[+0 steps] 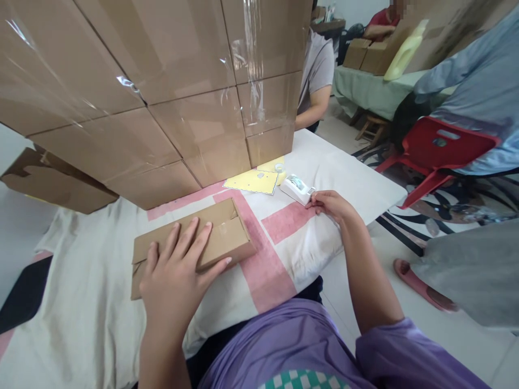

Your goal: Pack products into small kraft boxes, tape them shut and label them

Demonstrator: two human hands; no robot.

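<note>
My left hand [178, 273] lies flat, fingers spread, on a small brown cardboard box [227, 232] that rests on the cloth-covered table [101, 302]. My right hand [330, 204] reaches to the right, its fingers curled at the near end of a white tape dispenser [297, 188] on the table. A yellow sheet [253, 181] with holes in it lies just behind the dispenser.
A tall wall of taped brown cartons [162, 92] stands at the back of the table. Another flat carton [48, 181] sits at far left. A person in grey [318, 75] sits behind the stack. To the right are a red plastic chair [440, 148] and a green-covered table [368, 89] with boxes.
</note>
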